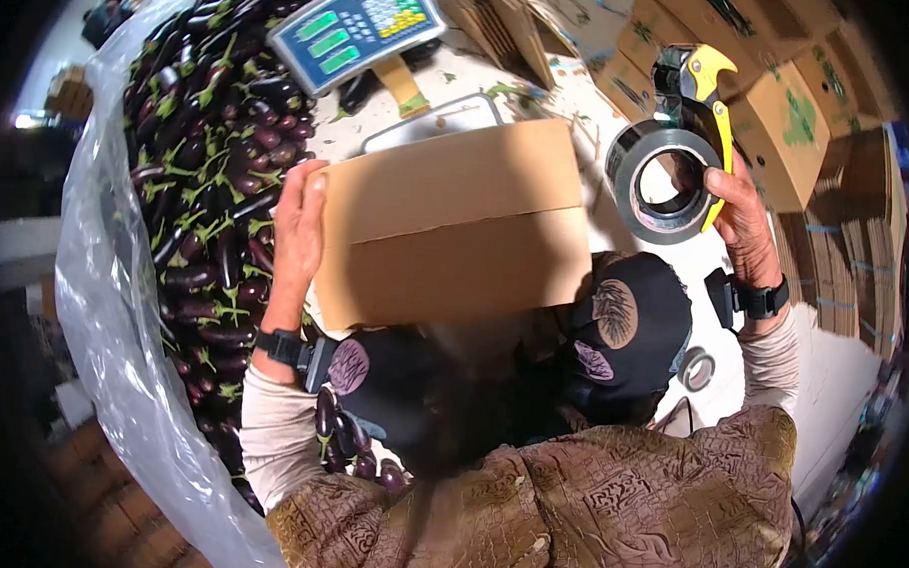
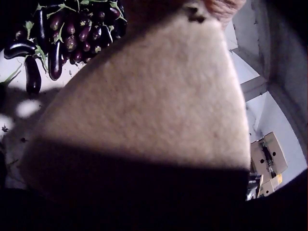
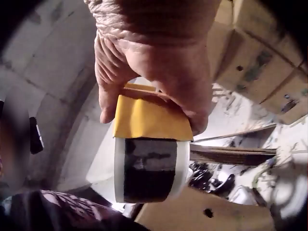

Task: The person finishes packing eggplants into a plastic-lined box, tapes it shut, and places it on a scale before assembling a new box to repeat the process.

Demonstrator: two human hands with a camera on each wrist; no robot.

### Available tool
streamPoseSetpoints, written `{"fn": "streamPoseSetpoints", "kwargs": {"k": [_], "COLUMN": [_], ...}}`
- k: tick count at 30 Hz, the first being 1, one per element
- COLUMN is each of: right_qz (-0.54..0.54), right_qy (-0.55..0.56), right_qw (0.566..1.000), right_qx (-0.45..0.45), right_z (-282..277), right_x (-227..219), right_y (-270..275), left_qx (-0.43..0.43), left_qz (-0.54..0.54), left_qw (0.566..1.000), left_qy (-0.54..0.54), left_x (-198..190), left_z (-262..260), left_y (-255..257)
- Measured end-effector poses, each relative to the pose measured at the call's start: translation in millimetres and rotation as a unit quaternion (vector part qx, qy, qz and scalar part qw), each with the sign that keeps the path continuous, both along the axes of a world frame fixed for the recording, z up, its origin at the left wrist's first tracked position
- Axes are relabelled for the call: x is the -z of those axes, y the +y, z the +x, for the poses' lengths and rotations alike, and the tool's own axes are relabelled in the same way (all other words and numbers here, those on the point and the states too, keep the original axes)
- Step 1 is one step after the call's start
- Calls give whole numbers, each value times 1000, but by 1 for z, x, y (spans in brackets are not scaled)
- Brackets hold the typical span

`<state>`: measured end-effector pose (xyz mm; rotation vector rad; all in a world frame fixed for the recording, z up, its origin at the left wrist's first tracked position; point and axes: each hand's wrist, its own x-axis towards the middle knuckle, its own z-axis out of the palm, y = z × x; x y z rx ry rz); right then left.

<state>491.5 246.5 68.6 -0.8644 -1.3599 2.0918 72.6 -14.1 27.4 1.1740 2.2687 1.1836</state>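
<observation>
A brown cardboard box (image 1: 457,224), with a seam across its upturned face, rests over the lap of the seated person. My left hand (image 1: 298,223) grips its left edge, thumb on the near side; the box (image 2: 159,96) fills most of the left wrist view and hides the fingers there. Raised to the right of the box, my right hand (image 1: 745,209) holds a yellow-handled tape dispenser (image 1: 721,133) loaded with a wide roll of dark tape (image 1: 628,190). In the right wrist view, fingers and thumb wrap round the yellow handle (image 3: 151,118) above the roll.
Many eggplants (image 1: 213,175) lie heaped on the left beside plastic sheeting (image 1: 105,262). A digital scale (image 1: 358,30) stands behind the box. Flattened cartons (image 1: 846,258) and filled boxes (image 1: 785,125) stack at right. A small tape roll (image 1: 696,370) lies near the right knee.
</observation>
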Motion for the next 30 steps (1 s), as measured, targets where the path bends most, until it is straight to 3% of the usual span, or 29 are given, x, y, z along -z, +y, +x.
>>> {"fn": "streamPoseSetpoints", "kwargs": {"k": [3,6,9,10,13,15,17,21,23,25,27,28,29,30], "right_qz": [37,177,276,315,352,532,594,594,590,588,582,575,569,574], "right_qy": [-49,-13,-94,-147,-100,-109,-120,-141,-151,-159,-172,-166,-159,-158], "right_qw": [998,983,952,929,903,798,737,723,727,729,733,742,750,747], "right_qx": [-7,-35,-90,-125,-227,-260,-299,-324,-317,-312,-307,-302,-296,-297], "right_z": [-45,-88,-117,-123,-158,-174,-191,-198,-196,-194,-194,-195,-195,-196], "right_x": [-45,-86,-116,-115,-102,-72,-77,-77,-79,-80,-80,-79,-79,-79], "right_y": [-18,-50,-69,-68,-85,-90,-95,-100,-103,-106,-108,-110,-112,-113], "left_qx": [-1,25,43,43,25,24,2,5,-9,-23,-3,-5,59,122], "left_qz": [16,25,66,81,110,103,120,155,196,211,223,223,164,102], "left_qw": [1000,999,997,996,993,994,992,985,952,945,974,974,967,929], "left_qy": [-4,-1,4,-12,-17,17,26,80,234,248,-24,-29,-186,-334], "left_x": [-2,5,8,11,22,24,23,21,15,-8,-42,-57,-72,-80], "left_z": [2,-4,-4,-4,-9,-9,-5,-5,-5,1,14,17,17,18], "left_y": [-1,-3,-4,-4,-2,-2,-2,-4,-5,-12,-25,-33,-40,-46]}}
